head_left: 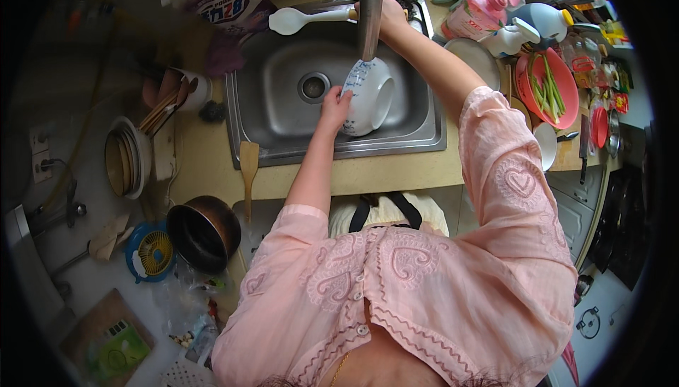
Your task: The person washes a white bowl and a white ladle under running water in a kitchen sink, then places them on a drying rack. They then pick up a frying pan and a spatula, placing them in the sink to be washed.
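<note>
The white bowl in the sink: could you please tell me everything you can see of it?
The white bowl looks ceramic, glossy, with a blue pattern on its outer wall. It is tipped on its side, its opening facing right, over the steel sink basin and just under the tap spout. The left hand grips its outer wall on the left. The right hand is up at the tap's base, not touching it. Whether its rim rests on the basin floor cannot be told.

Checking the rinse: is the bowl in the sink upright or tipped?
Tipped. The white bowl stands on edge under the faucet, its opening facing right, steadied by the left hand.
</note>
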